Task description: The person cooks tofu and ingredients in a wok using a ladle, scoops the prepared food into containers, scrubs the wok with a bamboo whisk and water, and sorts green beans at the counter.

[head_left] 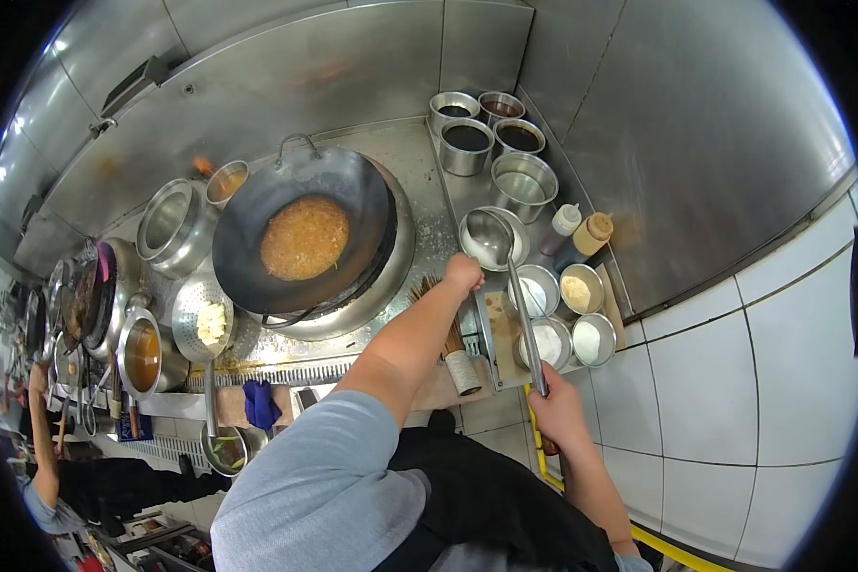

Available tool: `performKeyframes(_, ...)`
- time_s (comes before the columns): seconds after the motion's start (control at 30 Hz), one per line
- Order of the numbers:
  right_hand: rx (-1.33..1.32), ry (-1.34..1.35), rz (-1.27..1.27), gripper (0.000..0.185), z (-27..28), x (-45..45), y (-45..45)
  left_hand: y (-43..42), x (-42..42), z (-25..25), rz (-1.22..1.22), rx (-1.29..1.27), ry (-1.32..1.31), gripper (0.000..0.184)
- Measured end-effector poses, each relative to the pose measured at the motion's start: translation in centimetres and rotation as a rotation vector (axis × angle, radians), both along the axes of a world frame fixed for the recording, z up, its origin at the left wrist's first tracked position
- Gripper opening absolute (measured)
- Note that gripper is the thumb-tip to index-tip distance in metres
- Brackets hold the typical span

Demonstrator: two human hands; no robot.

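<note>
My right hand [558, 410] is wrapped round the handle of a long steel ladle [527, 324]. The ladle's bowl [489, 234] rests over a steel pot of white contents [520, 250]. Near that pot's lower left rim is my left hand [464, 274], its fingers curled; whether it grips anything is too small to tell. Left of my arms, a black wok [234, 234] holds bubbling orange-brown liquid [305, 238]. Small bowls of white [547, 343] and yellowish powder [576, 293] stand beside the ladle handle.
Pots of dark sauce [465, 138] and squeeze bottles [591, 234] line the right wall. A bamboo brush [460, 367], a strainer [201, 310] with pale pieces and a pot of amber liquid [143, 356] lie nearer. Another person's arm [43, 429] is at far left.
</note>
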State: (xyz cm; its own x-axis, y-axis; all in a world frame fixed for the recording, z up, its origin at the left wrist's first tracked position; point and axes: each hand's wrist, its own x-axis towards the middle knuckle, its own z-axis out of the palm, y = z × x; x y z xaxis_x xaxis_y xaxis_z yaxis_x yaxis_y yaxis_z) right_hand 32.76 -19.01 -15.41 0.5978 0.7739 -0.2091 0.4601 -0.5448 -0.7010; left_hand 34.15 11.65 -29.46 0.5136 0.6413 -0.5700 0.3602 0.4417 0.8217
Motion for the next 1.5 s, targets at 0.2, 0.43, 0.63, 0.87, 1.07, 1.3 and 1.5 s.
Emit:
performKeyframes(0.2, 0.092, 0.498, -0.117, 0.044, -0.7, 0.5, -0.1, 0.4, 0.0, -0.3, -0.019, 0.037, 0.028, 0.027)
performKeyframes(0.43, 0.186, 0.802, -0.205, 0.034, -0.2, 1.3, 0.2, 0.0, -0.3, 0.6, 0.030, 0.053, -0.011, 0.030)
performKeyframes(0.63, 0.246, 0.865, -0.264, 0.031, 0.1, 1.9, -0.2, -0.2, -1.5, 0.3, 0.013, -0.011, 0.010, 0.032)
performKeyframes(0.87, 0.142, 0.546, -0.221, 0.039, 0.1, 1.6, -0.5, -3.1, -7.2, 1.6, -0.074, -0.128, -0.073, 0.017)
performKeyframes(1.07, 0.054, 0.340, -0.155, 0.049, 0.8, 1.4, -0.7, -5.6, -14.1, 3.3, -0.091, -0.189, -0.133, 0.014)
performKeyframes(1.3, 0.037, 0.404, -0.079, 0.045, 0.6, 1.3, -0.2, -7.3, -21.6, 5.7, 0.025, -0.161, -0.112, 0.013)
performKeyframes(1.5, 0.107, 0.590, -0.088, 0.040, -1.4, 2.4, -0.4, -8.0, -26.3, 6.7, 0.106, -0.111, -0.103, 0.013)
